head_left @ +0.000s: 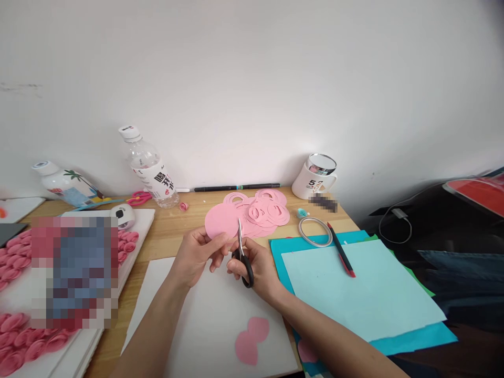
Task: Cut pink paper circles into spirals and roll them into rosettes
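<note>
My left hand (200,251) pinches the lower edge of a round pink paper disc (221,220) and holds it up at a tilt. Black-handled scissors (247,268) are in my right hand (255,265), their blades pointing up at the disc's right edge. Whether the blades bite into the paper is hard to see. Behind the disc lies a pile of pink paper spirals and rings (271,212). Under my hands is a white sheet (208,320), with pink paper pieces (252,341) near its front edge.
At the back stand a water bottle (151,173) and a white mug (313,178). A tape roll (315,232) and a pen (340,249) lie right, by pale blue paper (366,294). Boards with pink paper roses (16,262) fill the left.
</note>
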Available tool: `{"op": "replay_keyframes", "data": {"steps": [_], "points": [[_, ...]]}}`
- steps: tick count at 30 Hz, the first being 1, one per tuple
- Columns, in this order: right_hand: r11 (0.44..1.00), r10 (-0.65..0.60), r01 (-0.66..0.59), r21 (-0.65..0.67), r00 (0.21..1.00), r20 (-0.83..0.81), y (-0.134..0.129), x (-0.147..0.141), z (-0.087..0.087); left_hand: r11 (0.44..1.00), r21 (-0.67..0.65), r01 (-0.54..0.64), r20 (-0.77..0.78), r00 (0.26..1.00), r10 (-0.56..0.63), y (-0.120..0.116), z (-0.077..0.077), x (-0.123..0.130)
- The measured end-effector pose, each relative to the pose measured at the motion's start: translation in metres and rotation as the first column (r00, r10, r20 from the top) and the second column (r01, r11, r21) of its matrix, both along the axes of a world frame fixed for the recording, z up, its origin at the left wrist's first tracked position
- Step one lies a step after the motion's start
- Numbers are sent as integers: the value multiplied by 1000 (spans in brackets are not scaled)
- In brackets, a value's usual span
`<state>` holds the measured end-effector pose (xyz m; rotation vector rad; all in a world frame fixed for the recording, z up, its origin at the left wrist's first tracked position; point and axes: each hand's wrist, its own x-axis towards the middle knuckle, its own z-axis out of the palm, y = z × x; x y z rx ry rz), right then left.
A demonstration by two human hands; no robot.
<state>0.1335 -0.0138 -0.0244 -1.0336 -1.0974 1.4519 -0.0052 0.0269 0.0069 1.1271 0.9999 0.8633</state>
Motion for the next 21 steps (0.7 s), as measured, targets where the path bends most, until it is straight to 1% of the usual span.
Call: {"op": "replay_keyframes", "data": {"steps": [2,6,12,21], "points": [[1000,16,-16,-5,1000,-13,-1,-1,1,1000,4,1,-11,1000,-1,0,0,1],[1000,23,-23,15,1000,-19,0,0,-2,999,7,-47,-58,997,48,-1,0,3],[995,-20,18,100,1000,15,3,3,-3,1000,-10,-14,-56,998,13,-1,-2,2],[995,-1,1,101,1000,-5,3,3,-7,999,-12,-34,-67,997,33,0,-3,2]]}}
